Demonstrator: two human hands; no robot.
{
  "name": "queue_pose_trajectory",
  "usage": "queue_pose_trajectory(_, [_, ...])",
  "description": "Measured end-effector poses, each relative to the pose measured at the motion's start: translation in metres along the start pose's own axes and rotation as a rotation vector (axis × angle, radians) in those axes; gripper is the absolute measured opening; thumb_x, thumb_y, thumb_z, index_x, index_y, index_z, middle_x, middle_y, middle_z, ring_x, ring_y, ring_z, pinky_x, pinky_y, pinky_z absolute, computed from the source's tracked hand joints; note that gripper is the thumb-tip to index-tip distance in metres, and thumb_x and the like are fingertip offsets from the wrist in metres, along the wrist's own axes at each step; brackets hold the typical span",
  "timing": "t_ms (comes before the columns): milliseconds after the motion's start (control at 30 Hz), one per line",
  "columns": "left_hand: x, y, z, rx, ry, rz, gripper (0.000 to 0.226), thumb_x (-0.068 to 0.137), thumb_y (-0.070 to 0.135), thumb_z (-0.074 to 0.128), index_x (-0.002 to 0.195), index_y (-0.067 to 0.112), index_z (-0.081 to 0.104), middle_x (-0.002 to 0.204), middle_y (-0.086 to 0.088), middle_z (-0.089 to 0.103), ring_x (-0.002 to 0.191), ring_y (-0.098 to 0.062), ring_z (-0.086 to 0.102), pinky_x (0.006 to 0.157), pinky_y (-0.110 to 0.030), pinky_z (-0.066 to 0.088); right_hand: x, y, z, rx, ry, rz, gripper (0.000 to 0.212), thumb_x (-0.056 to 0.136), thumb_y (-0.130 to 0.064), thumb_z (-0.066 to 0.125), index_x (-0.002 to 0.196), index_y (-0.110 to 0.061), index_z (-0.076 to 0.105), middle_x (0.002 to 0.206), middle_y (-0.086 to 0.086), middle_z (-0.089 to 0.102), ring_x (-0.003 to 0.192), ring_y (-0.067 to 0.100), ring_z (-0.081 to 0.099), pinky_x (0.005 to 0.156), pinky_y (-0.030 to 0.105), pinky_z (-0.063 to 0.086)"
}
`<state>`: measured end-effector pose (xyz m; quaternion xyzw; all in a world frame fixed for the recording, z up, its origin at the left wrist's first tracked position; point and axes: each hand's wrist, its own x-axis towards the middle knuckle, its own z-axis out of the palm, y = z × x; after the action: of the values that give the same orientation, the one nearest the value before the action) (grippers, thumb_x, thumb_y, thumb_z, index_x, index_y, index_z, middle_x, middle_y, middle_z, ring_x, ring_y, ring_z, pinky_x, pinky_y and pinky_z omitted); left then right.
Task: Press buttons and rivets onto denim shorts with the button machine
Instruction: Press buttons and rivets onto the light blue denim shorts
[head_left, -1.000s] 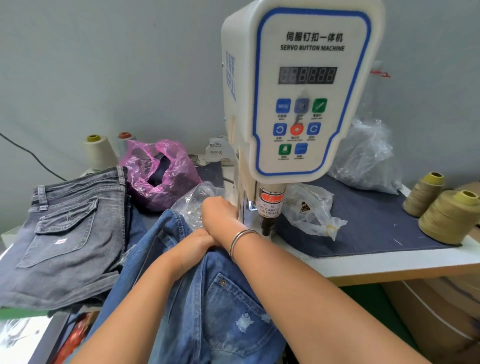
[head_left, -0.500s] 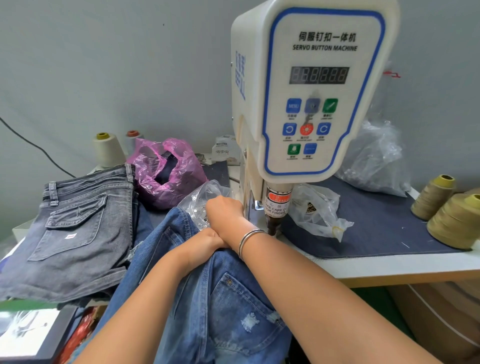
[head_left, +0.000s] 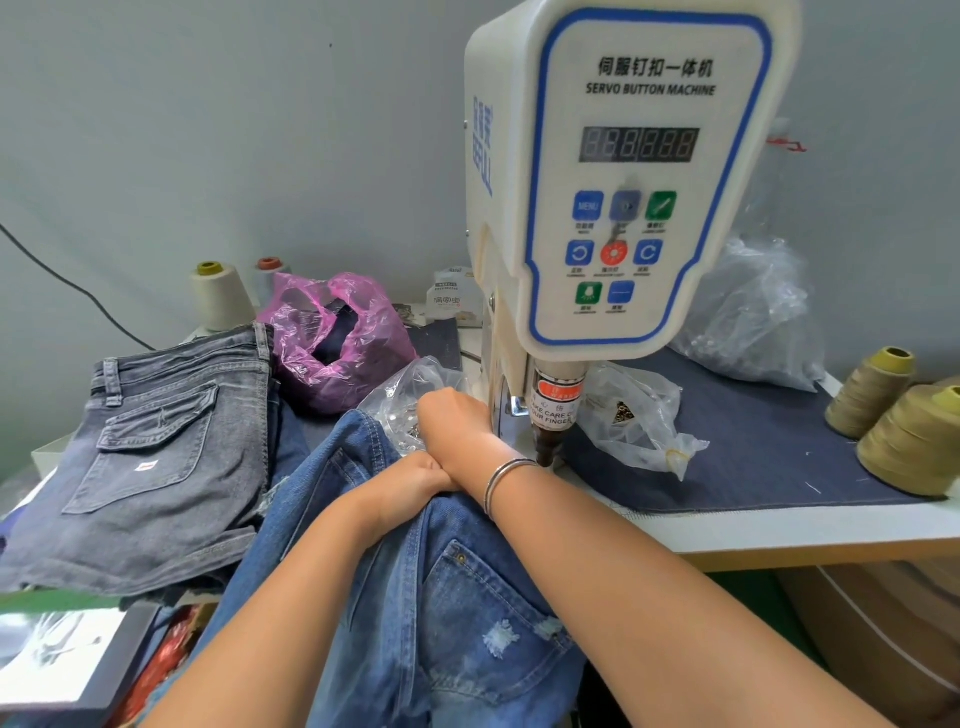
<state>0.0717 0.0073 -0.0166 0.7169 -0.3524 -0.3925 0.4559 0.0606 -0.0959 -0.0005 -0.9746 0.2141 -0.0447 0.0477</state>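
Blue denim shorts bunched under both hands, left hand gripping, right hand fingers hidden

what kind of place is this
Most likely a small garment finishing workshop: a servo button machine stands on the bench, finished grey denim shorts lie stacked beside it, and thread cones sit at the right.

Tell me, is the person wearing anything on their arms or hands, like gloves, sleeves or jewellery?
No gloves and no sleeves show: both forearms are bare up to the bottom edge of the picture. The right hand has thin silver bangles round the wrist, two or three stacked together. The left hand and its wrist carry nothing visible. No rings can be made out, as the fingers are mostly hidden.
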Motion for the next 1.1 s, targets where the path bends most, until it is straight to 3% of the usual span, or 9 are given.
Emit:
queue_pose_trajectory(100, [-0.001, -0.001, -0.002, -0.041, -0.012, -0.003, 0.015, 0.085, 0.005, 0.061, 0.082, -0.008, 0.068, 0.085, -0.02, 0.069, 0.078, -0.024, 0.063, 0.075, -0.025, 0.05, -0.002, 0.0, -0.001, 0.209, 0.082, 0.081, 0.019, 0.095, -0.013, 0.049, 0.107, -0.01, 0.063, 0.105, 0.012, 0.066, 0.097, 0.031, 0.063, 0.071, 0.031, 0.042])
queue_pose_trajectory(200, [-0.005, 0.0, -0.002, -0.096, -0.013, 0.037, 0.016, 0.071, 0.018, 0.062, 0.069, 0.014, 0.076, 0.084, -0.008, 0.075, 0.078, -0.015, 0.071, 0.071, -0.018, 0.052, -0.018, -0.003, -0.007, 0.737, 0.25, 0.111, 0.018, 0.095, -0.026, 0.052, 0.093, -0.013, 0.065, 0.084, 0.0, 0.066, 0.078, 0.016, 0.06, 0.069, 0.028, 0.046])
queue_pose_trajectory(267, [-0.007, 0.002, -0.002, -0.115, -0.021, 0.079, 0.022, 0.072, 0.017, 0.057, 0.068, 0.023, 0.078, 0.079, 0.001, 0.075, 0.076, -0.005, 0.07, 0.067, -0.012, 0.049, -0.039, -0.005, -0.009, 1.036, 0.353, 0.087, 0.014, 0.092, -0.026, 0.058, 0.081, -0.018, 0.064, 0.071, -0.01, 0.061, 0.067, 0.003, 0.056, 0.063, 0.016, 0.044])
queue_pose_trajectory(400, [-0.007, -0.002, -0.003, -0.105, -0.017, 0.157, 0.02, 0.075, 0.015, 0.054, 0.086, 0.012, 0.072, 0.08, 0.001, 0.072, 0.077, -0.008, 0.066, 0.072, -0.015, 0.047, -0.074, 0.003, -0.005, 1.399, 0.242, 0.202, 0.021, 0.09, -0.026, 0.062, 0.069, -0.026, 0.063, 0.06, -0.013, 0.062, 0.06, 0.0, 0.058, 0.057, 0.016, 0.048])
queue_pose_trajectory(500, [-0.006, -0.004, -0.002, -0.207, 0.039, 0.164, 0.006, 0.087, 0.006, 0.05, 0.088, 0.007, 0.056, 0.059, 0.006, 0.059, 0.053, -0.004, 0.05, 0.054, -0.013, 0.04, -0.077, 0.014, -0.008, 1.671, 0.138, 0.288, 0.023, 0.091, -0.014, 0.061, 0.069, -0.013, 0.061, 0.047, -0.011, 0.056, 0.046, 0.002, 0.056, 0.047, 0.017, 0.047])
queue_pose_trajectory(633, [-0.008, -0.008, -0.004, -0.436, 0.141, 0.099, 0.023, 0.1, 0.016, 0.037, 0.085, 0.015, 0.055, 0.051, -0.005, 0.051, 0.036, -0.008, 0.042, 0.037, -0.016, 0.034, -0.072, 0.014, -0.004, 1.59, 0.147, 0.418, 0.019, 0.09, -0.016, 0.064, 0.07, -0.014, 0.063, 0.057, -0.009, 0.056, 0.052, 0.001, 0.051, 0.054, 0.016, 0.043])
queue_pose_trajectory(733, [-0.007, -0.012, -0.004, -0.422, 0.153, 0.122, 0.023, 0.099, 0.022, 0.041, 0.084, 0.015, 0.057, 0.057, -0.005, 0.052, 0.043, -0.01, 0.043, 0.042, -0.019, 0.035, -0.06, 0.008, -0.005, 1.375, 0.169, 0.383, 0.02, 0.091, -0.019, 0.06, 0.076, -0.008, 0.066, 0.06, -0.008, 0.057, 0.052, -0.001, 0.053, 0.052, 0.012, 0.044])
queue_pose_trajectory(933, [-0.005, -0.01, -0.002, -0.262, 0.203, 0.203, 0.025, 0.095, 0.002, 0.043, 0.074, 0.008, 0.056, 0.068, -0.005, 0.047, 0.058, -0.008, 0.039, 0.056, -0.02, 0.033, -0.016, 0.001, -0.017, 0.959, 0.179, 0.281, 0.024, 0.091, -0.015, 0.057, 0.074, -0.003, 0.068, 0.08, 0.014, 0.07, 0.075, 0.03, 0.067, 0.074, 0.041, 0.056])
queue_pose_trajectory(1100, [-0.005, -0.009, -0.002, -0.232, 0.194, 0.202, 0.03, 0.094, 0.001, 0.043, 0.068, 0.01, 0.056, 0.059, 0.002, 0.044, 0.05, -0.001, 0.04, 0.051, -0.014, 0.033, 0.004, 0.008, -0.004, 0.601, 0.088, 0.304, 0.021, 0.093, -0.016, 0.056, 0.094, -0.003, 0.072, 0.097, 0.013, 0.07, 0.093, 0.027, 0.066, 0.084, 0.037, 0.055])
